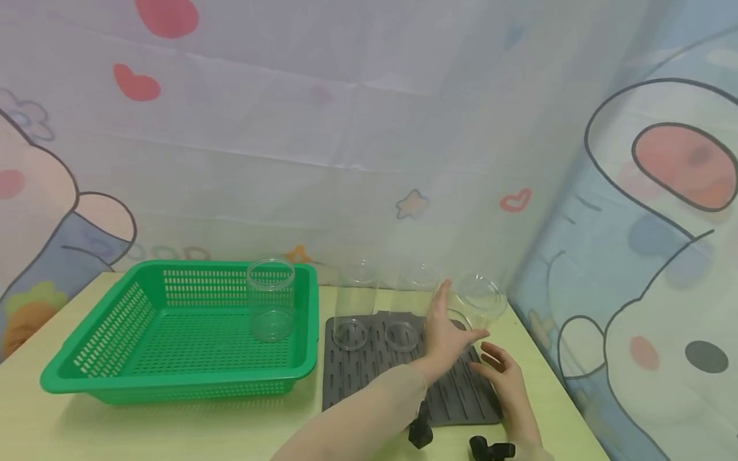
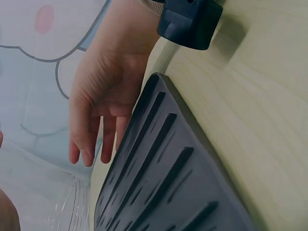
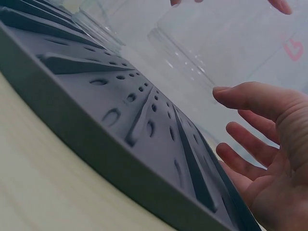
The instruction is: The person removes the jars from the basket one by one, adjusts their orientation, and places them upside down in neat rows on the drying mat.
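My left hand (image 1: 445, 338) holds a clear jar (image 1: 487, 299) at the mat's far right, thumb and fingers spread around its side; the jar leans in the head view. In the right wrist view, left fingertips lie on either side of the see-through jar (image 3: 192, 53). My right hand (image 1: 508, 378) is at the right edge of the grey ridged mat (image 1: 369, 378), fingers loosely bent, palm turned inward, with nothing in it. Two more clear jars, one left (image 1: 355, 301) and one in the middle (image 1: 405, 310), stand upright on the mat.
A green plastic basket (image 1: 190, 382) sits left of the mat, with one clear jar (image 1: 271, 298) upright in its right part. The pale wooden table (image 1: 173, 435) ends at a printed cloth (image 1: 323, 147) behind and on the right.
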### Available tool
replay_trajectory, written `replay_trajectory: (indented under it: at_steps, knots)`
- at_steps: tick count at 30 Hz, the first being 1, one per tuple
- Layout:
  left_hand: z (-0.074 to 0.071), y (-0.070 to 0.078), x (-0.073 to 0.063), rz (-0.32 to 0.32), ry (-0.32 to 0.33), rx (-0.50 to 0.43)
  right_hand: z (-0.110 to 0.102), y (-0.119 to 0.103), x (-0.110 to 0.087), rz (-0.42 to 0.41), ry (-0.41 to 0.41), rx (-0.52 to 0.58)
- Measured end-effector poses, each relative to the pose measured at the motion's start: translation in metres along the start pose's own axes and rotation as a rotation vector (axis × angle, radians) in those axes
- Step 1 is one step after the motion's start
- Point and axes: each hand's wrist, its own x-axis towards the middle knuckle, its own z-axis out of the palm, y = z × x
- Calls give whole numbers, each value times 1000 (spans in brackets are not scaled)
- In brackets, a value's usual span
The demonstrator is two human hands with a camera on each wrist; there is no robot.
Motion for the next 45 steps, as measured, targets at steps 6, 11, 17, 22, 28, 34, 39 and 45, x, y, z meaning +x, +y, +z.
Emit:
replay_trajectory:
  at_steps: [6,11,17,22,28,34,39,45]
  knots:
    - [6,-7,-1,-40,26,7,0,3,1,-4,1,-7]
    - [9,-11,-1,-66,39,2,1,1,1,-14,12,-1]
    - [12,-16,1,-90,63,5,3,-2,-1,-8,13,-5]
    - [14,-17,3,-119,71,-9,2,-3,-1,-2,-2,5]
    - [13,-16,8,-141,46,13,1,-2,1,8,-9,6]
    - [12,-14,8,-153,17,24,1,-3,0,17,12,15]
    - [12,-14,6,-155,8,52,1,-2,0,16,11,20]
    - [13,-19,2,-136,-14,65,0,1,1,9,-1,18]
